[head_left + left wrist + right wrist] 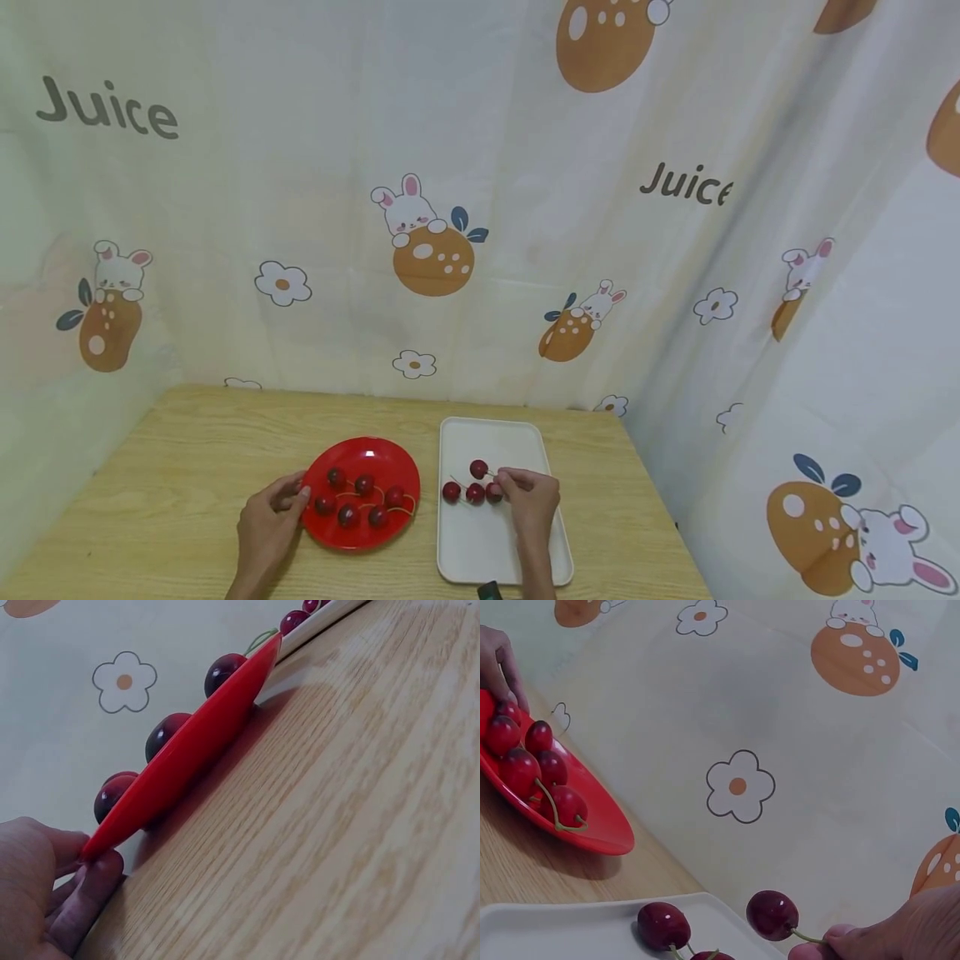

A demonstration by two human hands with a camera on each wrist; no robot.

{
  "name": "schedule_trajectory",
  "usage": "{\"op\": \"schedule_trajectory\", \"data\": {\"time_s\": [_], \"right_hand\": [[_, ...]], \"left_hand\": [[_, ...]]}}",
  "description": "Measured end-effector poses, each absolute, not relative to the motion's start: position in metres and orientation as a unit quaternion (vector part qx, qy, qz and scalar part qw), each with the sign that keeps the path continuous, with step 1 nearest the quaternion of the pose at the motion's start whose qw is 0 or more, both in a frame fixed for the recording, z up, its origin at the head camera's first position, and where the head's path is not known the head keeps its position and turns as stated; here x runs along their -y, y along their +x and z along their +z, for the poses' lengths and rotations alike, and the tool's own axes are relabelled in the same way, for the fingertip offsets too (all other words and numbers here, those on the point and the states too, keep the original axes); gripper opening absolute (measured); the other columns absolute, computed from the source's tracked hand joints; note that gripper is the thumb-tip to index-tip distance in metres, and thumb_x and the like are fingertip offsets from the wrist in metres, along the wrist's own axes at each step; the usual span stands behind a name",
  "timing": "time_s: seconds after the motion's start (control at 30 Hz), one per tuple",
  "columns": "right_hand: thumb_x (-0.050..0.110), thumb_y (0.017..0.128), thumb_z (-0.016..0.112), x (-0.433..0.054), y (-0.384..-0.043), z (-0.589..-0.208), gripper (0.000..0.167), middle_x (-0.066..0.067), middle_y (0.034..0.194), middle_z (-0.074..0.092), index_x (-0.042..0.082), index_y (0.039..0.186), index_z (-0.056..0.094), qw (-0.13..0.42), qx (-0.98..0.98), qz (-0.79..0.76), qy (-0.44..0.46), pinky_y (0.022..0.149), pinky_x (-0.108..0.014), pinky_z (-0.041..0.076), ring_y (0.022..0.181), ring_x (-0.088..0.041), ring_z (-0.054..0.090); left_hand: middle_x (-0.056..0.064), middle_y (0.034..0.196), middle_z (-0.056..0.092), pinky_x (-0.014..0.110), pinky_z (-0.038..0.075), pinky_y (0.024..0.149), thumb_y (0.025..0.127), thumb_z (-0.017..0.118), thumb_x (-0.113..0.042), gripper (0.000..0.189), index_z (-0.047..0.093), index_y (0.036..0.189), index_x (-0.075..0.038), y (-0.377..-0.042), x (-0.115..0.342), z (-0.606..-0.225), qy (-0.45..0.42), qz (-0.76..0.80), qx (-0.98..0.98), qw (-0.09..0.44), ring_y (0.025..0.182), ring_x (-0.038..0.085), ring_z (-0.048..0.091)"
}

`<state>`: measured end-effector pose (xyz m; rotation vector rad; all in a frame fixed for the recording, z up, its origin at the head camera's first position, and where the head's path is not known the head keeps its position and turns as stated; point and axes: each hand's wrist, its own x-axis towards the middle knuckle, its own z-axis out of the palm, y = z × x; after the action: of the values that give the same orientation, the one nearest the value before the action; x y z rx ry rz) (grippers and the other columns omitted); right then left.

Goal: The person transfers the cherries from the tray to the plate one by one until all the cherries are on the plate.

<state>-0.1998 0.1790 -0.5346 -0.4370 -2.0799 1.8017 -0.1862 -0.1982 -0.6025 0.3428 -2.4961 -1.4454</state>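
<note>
My left hand [272, 522] grips the left rim of a red plate [362, 536], pinching it between thumb and fingers in the left wrist view. Several dark red cherries with green stems, such as this cherry [348, 516], lie on the plate. Over the white tray [480, 554], my right hand [531, 498] pinches the stem of a single cherry [772, 915]. That cherry hangs out sideways from the fingertips, apart from the others in the right wrist view. Below it, three more cherries [475, 494] sit in a row on the tray, the rightmost partly behind my fingers.
Plate and tray stand side by side on a light wooden table [225, 433], with a narrow strip of wood between them. A printed curtain [322, 208] hangs behind the table and along its sides. A small dark object [490, 591] shows at the bottom edge, its kind unclear.
</note>
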Motion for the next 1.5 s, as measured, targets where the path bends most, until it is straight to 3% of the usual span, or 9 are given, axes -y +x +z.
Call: {"op": "schedule_trajectory", "data": {"time_s": [0.2, 0.43, 0.63, 0.7, 0.97, 1.5], "right_hand": [[-0.01, 0.093, 0.078, -0.17, -0.199, -0.537, 0.009, -0.025, 0.084, 0.081, -0.015, 0.1, 0.08, 0.173, 0.73, 0.645, -0.145, 0.064, -0.024, 0.061, 0.063, -0.022, 0.079], [-0.009, 0.091, 0.08, -0.161, -0.2, -0.539, 0.009, -0.026, 0.089, 0.082, -0.011, 0.099, 0.081, 0.171, 0.732, 0.645, -0.139, 0.062, -0.023, 0.061, 0.065, -0.022, 0.08], [-0.009, 0.091, 0.08, -0.156, -0.2, -0.535, 0.008, -0.027, 0.089, 0.081, -0.013, 0.099, 0.081, 0.164, 0.74, 0.639, -0.129, 0.065, -0.027, 0.063, 0.067, -0.025, 0.081], [-0.008, 0.092, 0.081, -0.155, -0.199, -0.533, 0.008, -0.026, 0.089, 0.082, -0.012, 0.099, 0.081, 0.159, 0.744, 0.636, -0.127, 0.066, -0.027, 0.064, 0.067, -0.024, 0.081], [-0.008, 0.092, 0.08, -0.154, -0.2, -0.532, 0.01, -0.028, 0.09, 0.081, -0.014, 0.1, 0.081, 0.162, 0.743, 0.639, -0.109, 0.065, -0.029, 0.064, 0.068, -0.026, 0.081], [-0.006, 0.092, 0.081, -0.143, -0.203, -0.534, 0.007, -0.027, 0.085, 0.081, -0.011, 0.097, 0.081, 0.139, 0.745, 0.644, -0.102, 0.062, -0.033, 0.064, 0.067, -0.025, 0.081]], "left_hand": [[0.017, 0.125, 0.08, 0.029, 0.051, 0.093, 0.106, 0.072, -0.017, 0.036, 0.073, 0.141, -0.007, -0.186, 0.198, -0.601, 0.113, -0.494, 0.854, 0.122, 0.092, 0.009, 0.077], [0.017, 0.125, 0.08, 0.019, 0.047, 0.09, 0.105, 0.072, -0.018, 0.037, 0.073, 0.141, -0.007, -0.185, 0.199, -0.601, 0.115, -0.496, 0.852, 0.121, 0.09, 0.006, 0.076], [0.019, 0.125, 0.08, 0.047, 0.054, 0.102, 0.105, 0.071, -0.016, 0.037, 0.072, 0.141, -0.006, -0.186, 0.198, -0.602, 0.113, -0.497, 0.851, 0.125, 0.094, 0.016, 0.079], [0.019, 0.125, 0.08, 0.049, 0.054, 0.102, 0.105, 0.072, -0.016, 0.037, 0.072, 0.141, -0.006, -0.186, 0.198, -0.602, 0.112, -0.497, 0.851, 0.128, 0.094, 0.015, 0.079], [0.018, 0.121, 0.081, 0.015, 0.049, 0.083, 0.103, 0.076, -0.017, 0.034, 0.076, 0.136, -0.006, -0.184, 0.199, -0.6, 0.107, -0.504, 0.845, 0.143, 0.084, -0.002, 0.073], [0.018, 0.121, 0.081, 0.016, 0.049, 0.082, 0.103, 0.076, -0.017, 0.034, 0.076, 0.136, -0.006, -0.185, 0.197, -0.602, 0.11, -0.501, 0.846, 0.145, 0.084, 0.002, 0.074]]}}
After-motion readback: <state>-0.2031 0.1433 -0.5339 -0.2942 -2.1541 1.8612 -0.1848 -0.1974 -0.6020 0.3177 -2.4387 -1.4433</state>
